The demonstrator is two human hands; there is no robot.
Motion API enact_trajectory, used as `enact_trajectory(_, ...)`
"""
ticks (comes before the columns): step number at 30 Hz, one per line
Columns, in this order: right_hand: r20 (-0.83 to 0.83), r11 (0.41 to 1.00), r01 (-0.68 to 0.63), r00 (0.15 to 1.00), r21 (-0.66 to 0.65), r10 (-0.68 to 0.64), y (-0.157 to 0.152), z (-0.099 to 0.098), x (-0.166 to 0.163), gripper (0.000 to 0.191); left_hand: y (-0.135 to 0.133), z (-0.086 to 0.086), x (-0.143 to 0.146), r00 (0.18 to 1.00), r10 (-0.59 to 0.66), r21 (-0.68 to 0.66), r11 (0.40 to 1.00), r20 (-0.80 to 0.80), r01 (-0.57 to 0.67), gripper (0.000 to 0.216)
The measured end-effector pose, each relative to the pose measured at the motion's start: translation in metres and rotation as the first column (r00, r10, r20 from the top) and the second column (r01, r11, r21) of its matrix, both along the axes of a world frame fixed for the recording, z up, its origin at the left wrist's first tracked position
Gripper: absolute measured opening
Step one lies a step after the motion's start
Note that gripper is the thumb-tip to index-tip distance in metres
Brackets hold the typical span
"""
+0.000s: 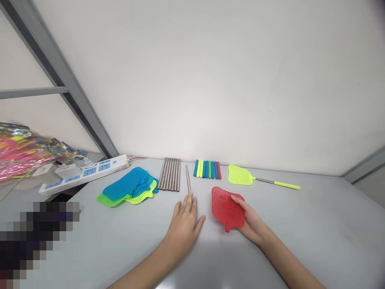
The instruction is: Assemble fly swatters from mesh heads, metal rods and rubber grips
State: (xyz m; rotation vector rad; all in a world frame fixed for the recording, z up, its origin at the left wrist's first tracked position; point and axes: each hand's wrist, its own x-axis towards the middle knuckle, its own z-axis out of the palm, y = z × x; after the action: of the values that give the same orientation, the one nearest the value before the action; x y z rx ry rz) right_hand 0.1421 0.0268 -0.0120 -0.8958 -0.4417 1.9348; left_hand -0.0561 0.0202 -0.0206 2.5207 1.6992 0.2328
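My right hand (252, 222) grips a red fly swatter head (225, 206) by its right side, thumb on top and fingers underneath. The head's short socket points toward me. My left hand (185, 222) lies palm down on the table, fingers stretched out and thumb apart. Its fingertips rest at the near end of a single metal rod (188, 178), which they partly cover. Just left of that rod, several metal rods (169, 174) lie side by side. Blue, yellow, green and red handle sleeves (207, 169) form a row farther back.
A pile of blue, green and yellow swatter heads (128, 186) sits at left. One assembled yellow fly swatter (240, 175) lies at back right. Behind the pile is a white power strip (104, 170) with plugs, near shiny wrapped packages (24, 154). A wall bounds the grey table (300, 224).
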Motion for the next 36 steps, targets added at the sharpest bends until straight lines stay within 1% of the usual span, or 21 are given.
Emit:
enact_trajectory(3,-0.012,1.000,0.007,1.000,-0.001,-0.007,0.001,-0.001,0.001,0.026,-0.016,-0.002,0.008,1.000,-0.013,0.013,1.000,-0.021,0.013,0.055)
enact_trajectory(5,-0.023,1.000,0.019,1.000,0.005,-0.019,0.003,-0.001,0.004,0.026,-0.028,-0.004,0.013,0.998,-0.055,0.050,0.997,-0.008,0.055,0.052)
enact_trajectory(7,-0.030,0.998,0.065,0.998,0.025,-0.064,0.007,-0.003,0.010,0.024,-0.039,-0.007,0.018,0.990,-0.142,0.092,0.986,0.012,0.140,0.051)
enact_trajectory(8,-0.029,0.994,0.103,0.994,0.038,-0.102,0.009,-0.004,0.014,0.022,-0.044,-0.008,0.020,0.978,-0.208,0.108,0.973,0.022,0.205,0.052)
enact_trajectory(11,-0.020,0.970,0.229,0.973,0.078,-0.229,0.016,-0.006,0.025,0.017,-0.054,-0.010,0.026,0.924,-0.378,0.164,0.916,0.053,0.365,0.059)
enact_trajectory(14,-0.034,0.950,0.301,0.954,0.087,-0.299,0.020,-0.007,0.032,0.014,-0.057,-0.008,0.030,0.874,-0.481,0.159,0.871,0.072,0.466,0.059)
enact_trajectory(16,-0.038,0.952,0.291,0.957,0.094,-0.289,0.021,-0.007,0.033,0.015,-0.054,-0.005,0.030,0.874,-0.476,0.121,0.877,0.099,0.465,0.058)
enact_trajectory(20,-0.027,0.958,0.264,0.965,0.111,-0.262,0.021,-0.008,0.031,0.017,-0.040,-0.001,0.023,0.918,-0.347,0.074,0.938,0.190,0.339,0.051)
enact_trajectory(23,-0.020,0.960,0.260,0.966,0.108,-0.260,0.021,-0.008,0.031,0.018,-0.027,-0.002,0.017,0.941,-0.260,0.088,0.965,0.216,0.246,0.048)
enact_trajectory(28,0.004,0.964,0.246,0.969,0.101,-0.247,0.022,-0.007,0.032,0.020,-0.007,-0.007,0.009,0.963,-0.161,0.129,0.982,0.217,0.136,0.045)
enact_trajectory(30,0.010,0.964,0.250,0.968,0.085,-0.252,0.022,-0.006,0.034,0.020,-0.002,-0.008,0.007,0.966,-0.158,0.121,0.983,0.207,0.135,0.044)
enact_trajectory(32,0.020,0.965,0.251,0.967,0.075,-0.253,0.022,-0.006,0.036,0.018,0.000,-0.007,0.006,0.962,-0.188,0.107,0.980,0.200,0.169,0.042)
enact_trajectory(36,0.050,0.966,0.227,0.971,0.121,-0.235,0.022,-0.005,0.038,0.018,-0.007,0.000,0.010,0.928,-0.267,0.078,0.964,0.260,0.256,0.044)
